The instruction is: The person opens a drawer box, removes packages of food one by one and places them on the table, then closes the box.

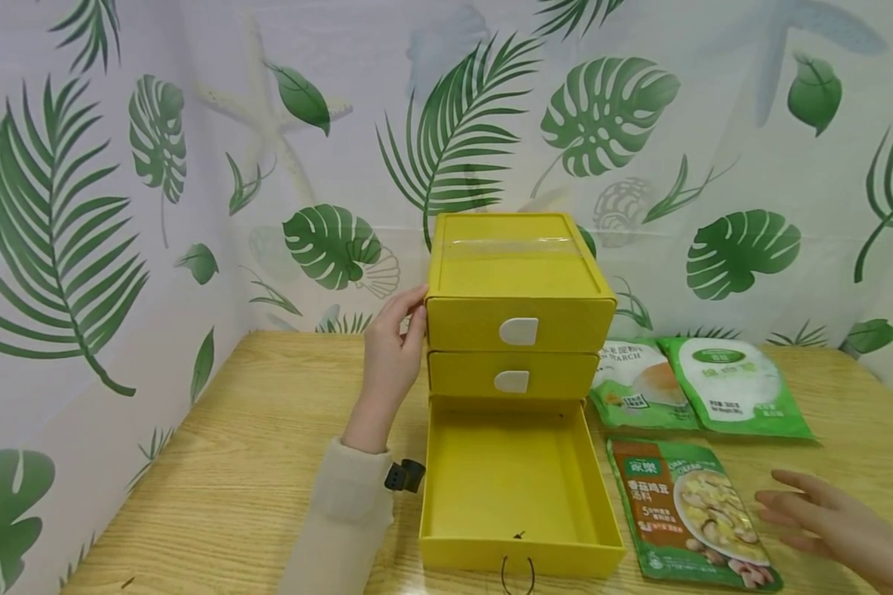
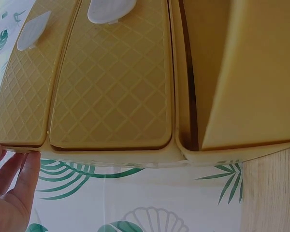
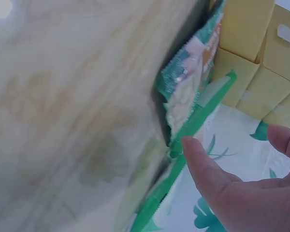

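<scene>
A yellow three-drawer box [image 1: 517, 256] stands on the table with its bottom drawer [image 1: 517, 487] pulled out and nothing lying in it. My left hand [image 1: 394, 343] rests against the box's upper left side, fingertips at the edge of the top drawer [image 2: 24, 106]. To the right of the drawer lies a green and brown soup-mix packet [image 1: 688, 512] with a picture of a bowl. My right hand [image 1: 826, 525] hovers beside that packet's right edge, fingers extended and holding nothing. In the right wrist view its fingers stand near the packets' edges.
Behind the soup-mix packet lie a starch bag [image 1: 640, 384] and a green-and-white bag [image 1: 740, 384], side by side right of the box. A black cord loop [image 1: 518, 574] hangs from the open drawer's front. A leaf-patterned sheet [image 1: 268, 165] backs the wooden table [image 1: 268, 463].
</scene>
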Motion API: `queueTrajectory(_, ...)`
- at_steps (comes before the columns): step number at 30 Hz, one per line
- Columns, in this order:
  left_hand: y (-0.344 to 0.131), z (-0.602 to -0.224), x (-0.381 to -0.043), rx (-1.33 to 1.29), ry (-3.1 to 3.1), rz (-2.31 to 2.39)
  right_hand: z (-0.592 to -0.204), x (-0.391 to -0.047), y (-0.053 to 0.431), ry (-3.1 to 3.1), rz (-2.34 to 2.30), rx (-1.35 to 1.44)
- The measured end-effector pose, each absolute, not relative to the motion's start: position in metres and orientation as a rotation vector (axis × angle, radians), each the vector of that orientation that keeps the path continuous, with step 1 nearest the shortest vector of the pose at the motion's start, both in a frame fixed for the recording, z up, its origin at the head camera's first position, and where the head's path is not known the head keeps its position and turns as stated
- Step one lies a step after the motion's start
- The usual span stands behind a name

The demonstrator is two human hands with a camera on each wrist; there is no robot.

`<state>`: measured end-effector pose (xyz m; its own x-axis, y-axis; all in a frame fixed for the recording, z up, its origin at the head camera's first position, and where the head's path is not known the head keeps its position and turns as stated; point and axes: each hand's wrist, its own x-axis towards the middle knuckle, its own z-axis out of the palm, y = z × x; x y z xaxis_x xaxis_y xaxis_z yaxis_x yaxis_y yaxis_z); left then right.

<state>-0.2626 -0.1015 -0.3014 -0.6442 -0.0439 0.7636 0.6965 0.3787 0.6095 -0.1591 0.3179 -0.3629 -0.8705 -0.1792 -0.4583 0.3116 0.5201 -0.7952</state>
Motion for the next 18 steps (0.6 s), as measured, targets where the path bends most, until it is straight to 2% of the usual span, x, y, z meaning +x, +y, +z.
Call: queueTrajectory(18, -0.101, -0.303, -0.264, -0.563, -1.921, -1.332, -0.331, -0.156, 0.282, 2.510, -1.310, -0.179)
